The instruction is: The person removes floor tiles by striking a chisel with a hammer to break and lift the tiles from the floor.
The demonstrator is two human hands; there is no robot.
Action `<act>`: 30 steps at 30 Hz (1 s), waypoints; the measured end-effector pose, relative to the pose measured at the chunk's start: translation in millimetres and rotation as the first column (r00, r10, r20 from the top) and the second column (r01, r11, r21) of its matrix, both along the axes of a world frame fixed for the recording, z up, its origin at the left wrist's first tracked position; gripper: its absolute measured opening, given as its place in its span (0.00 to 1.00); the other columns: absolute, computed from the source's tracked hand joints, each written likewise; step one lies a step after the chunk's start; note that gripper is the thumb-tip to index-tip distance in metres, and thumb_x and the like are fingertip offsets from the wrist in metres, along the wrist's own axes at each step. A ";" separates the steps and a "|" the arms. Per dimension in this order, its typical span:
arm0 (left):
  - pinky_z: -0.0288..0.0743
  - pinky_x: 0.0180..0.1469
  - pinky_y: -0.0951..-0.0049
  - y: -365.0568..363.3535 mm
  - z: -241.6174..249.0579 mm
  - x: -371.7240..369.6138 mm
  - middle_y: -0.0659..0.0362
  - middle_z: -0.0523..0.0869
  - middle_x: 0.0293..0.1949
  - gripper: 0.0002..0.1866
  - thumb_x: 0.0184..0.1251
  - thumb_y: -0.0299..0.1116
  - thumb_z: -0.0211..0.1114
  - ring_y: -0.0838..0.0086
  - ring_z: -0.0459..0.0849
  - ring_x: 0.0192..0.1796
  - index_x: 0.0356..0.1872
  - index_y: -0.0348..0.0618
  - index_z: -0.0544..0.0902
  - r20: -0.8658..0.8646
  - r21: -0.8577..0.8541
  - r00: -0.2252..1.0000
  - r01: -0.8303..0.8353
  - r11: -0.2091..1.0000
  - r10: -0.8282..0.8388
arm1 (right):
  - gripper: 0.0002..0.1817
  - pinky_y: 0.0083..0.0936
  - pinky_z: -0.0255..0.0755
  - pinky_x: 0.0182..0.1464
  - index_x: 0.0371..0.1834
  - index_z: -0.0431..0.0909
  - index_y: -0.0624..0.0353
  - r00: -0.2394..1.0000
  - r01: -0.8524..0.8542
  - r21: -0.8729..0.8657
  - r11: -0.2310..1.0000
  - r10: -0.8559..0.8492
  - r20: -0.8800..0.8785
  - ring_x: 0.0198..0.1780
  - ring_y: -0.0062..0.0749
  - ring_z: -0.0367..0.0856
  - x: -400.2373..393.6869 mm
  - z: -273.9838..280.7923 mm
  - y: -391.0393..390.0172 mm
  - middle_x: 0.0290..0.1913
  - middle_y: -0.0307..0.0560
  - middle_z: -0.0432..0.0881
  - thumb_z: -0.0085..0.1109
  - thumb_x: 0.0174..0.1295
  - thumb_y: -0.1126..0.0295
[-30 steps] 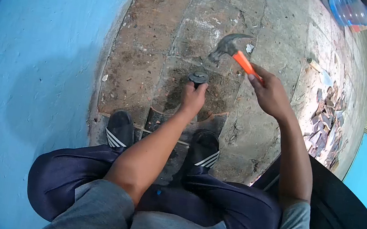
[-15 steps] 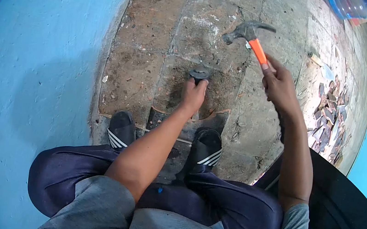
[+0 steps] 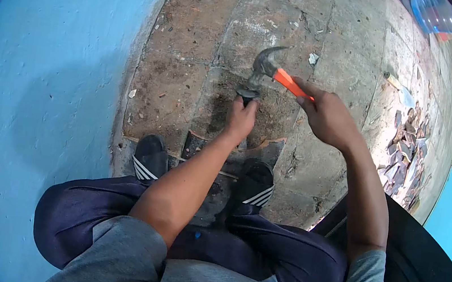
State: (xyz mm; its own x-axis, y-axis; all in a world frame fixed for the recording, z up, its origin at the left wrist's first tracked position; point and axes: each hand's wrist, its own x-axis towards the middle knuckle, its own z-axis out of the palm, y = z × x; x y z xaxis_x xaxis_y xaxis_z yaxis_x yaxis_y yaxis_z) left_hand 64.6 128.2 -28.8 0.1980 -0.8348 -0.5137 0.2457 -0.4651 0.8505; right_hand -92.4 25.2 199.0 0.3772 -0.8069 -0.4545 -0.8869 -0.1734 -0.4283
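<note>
My left hand [image 3: 240, 121] is wrapped round a chisel whose dark, wide head [image 3: 248, 93] shows above my thumb. Most of its shaft is hidden by the hand, and it points down at the floor by a broken edge of dark tile [image 3: 270, 151]. In my right hand [image 3: 329, 117] is a claw hammer [image 3: 288, 81] with an orange handle and a dark metal head. The hammer's striking face is right at the chisel's head, its claw pointing up and away.
A blue wall [image 3: 48, 60] runs along the left. To the right lie a pile of broken tile pieces [image 3: 409, 139] and a trowel-like scraper [image 3: 401, 90]. A clear plastic container [image 3: 436, 17] stands at the far right, and a black panel [image 3: 409, 268] is by my right elbow.
My right hand has swung the hammer down and to the left, from raised up to the chisel's head. The left hand and the chisel stay almost in place.
</note>
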 end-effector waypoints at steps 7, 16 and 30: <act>0.70 0.32 0.64 2.6 3.5 -3.4 0.62 0.76 0.22 0.09 0.66 0.35 0.60 0.73 0.78 0.26 0.33 0.38 0.76 0.002 0.041 1.000 -0.020 0.999 0.020 | 0.21 0.38 0.77 0.51 0.67 0.78 0.53 0.980 0.139 -0.369 0.919 -0.073 0.187 0.47 0.42 0.88 6.4 67.7 -37.1 0.47 0.63 0.87 0.56 0.74 0.62; 0.70 0.32 0.62 5.5 -8.5 -3.6 0.59 0.79 0.23 0.11 0.65 0.35 0.62 0.70 0.76 0.26 0.32 0.36 0.78 0.062 0.021 0.998 0.011 1.000 -0.012 | 0.24 0.37 0.75 0.38 0.72 0.73 0.54 0.959 0.209 -0.487 0.848 -0.080 0.272 0.33 0.39 0.83 2.7 34.3 -29.3 0.33 0.48 0.84 0.50 0.78 0.57; 0.72 0.37 0.62 -3.2 29.7 -19.5 0.57 0.83 0.27 0.11 0.65 0.36 0.66 0.68 0.79 0.30 0.37 0.36 0.82 0.115 -0.058 0.990 -0.071 0.996 0.077 | 0.23 0.42 0.75 0.52 0.67 0.77 0.59 0.923 0.365 0.027 0.930 -0.366 0.117 0.48 0.55 0.86 -53.3 -41.8 -0.6 0.44 0.66 0.86 0.55 0.74 0.59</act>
